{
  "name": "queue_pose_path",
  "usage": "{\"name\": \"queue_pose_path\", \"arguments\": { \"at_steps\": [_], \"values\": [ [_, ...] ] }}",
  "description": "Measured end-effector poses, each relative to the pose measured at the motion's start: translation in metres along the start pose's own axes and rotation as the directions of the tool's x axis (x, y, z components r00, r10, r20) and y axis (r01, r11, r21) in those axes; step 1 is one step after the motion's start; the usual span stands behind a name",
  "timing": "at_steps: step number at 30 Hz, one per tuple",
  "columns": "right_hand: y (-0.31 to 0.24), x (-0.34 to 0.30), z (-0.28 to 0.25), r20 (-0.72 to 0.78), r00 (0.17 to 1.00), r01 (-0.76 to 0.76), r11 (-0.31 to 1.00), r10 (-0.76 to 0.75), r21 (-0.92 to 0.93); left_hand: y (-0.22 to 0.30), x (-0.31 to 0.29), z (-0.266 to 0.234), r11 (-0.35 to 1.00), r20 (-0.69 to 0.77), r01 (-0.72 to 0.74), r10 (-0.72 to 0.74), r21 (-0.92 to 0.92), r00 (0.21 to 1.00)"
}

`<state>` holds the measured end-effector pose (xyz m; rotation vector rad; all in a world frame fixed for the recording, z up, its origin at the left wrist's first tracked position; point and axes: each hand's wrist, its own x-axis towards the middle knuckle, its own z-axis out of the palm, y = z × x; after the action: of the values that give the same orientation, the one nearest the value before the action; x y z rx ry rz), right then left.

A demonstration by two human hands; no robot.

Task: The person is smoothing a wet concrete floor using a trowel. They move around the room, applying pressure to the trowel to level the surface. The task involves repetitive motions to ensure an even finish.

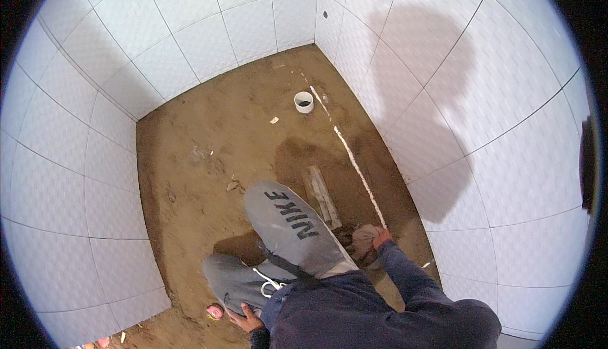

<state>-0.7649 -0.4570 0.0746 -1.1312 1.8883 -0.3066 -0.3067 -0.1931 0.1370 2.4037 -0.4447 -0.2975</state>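
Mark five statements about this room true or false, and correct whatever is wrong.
1. The right hand holds a bundle. True.
2. The left hand is gripping the tape measure. False: that hand is open, and the pink tape measure lies beside it on the floor.
3. The pipe stands to the left of the white line. True.
4. The walls are bare brick. False: they are tiled in white.
5. The pipe is black. False: it is white.
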Motion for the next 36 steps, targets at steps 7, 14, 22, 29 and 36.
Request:
{"name": "queue_pose_path", "arguments": {
  "at_steps": [7, 14, 22, 29, 36],
  "values": [
    [-0.129, 0.044, -0.043, -0.109, 0.851, 0.504, 0.857, -0.514, -0.103, 0.018, 0.002, 0.005, 0.993, 0.087, 0.016, -0.006, -0.115, 0.996],
    [-0.354, -0.093, -0.018, -0.013, 0.624, 0.635, 0.497, -0.781, 0.591, 0.138, 0.036, -0.003, 0.884, 0.151, -0.186, 0.273, -0.428, 0.95],
    [-0.363, -0.184, 0.127, 0.515, 0.472, 0.726, 0.647, -0.716, 0.234, 0.203, 0.068, 0.045, 0.637, 0.23, 0.02, 0.249, -0.771, 0.941],
    [-0.334, -0.16, 0.099, 0.288, 0.323, 0.804, 0.422, -0.902, 0.42, 0.132, 0.108, 0.004, 0.747, 0.126, -0.022, 0.14, -0.664, 0.982],
    [-0.34, -0.099, 0.053, 0.019, 0.593, 0.793, 0.587, -0.805, 0.161, 0.048, 0.121, -0.069, 0.935, -0.389, -0.033, -0.114, -0.352, 0.914]
  ]
}}
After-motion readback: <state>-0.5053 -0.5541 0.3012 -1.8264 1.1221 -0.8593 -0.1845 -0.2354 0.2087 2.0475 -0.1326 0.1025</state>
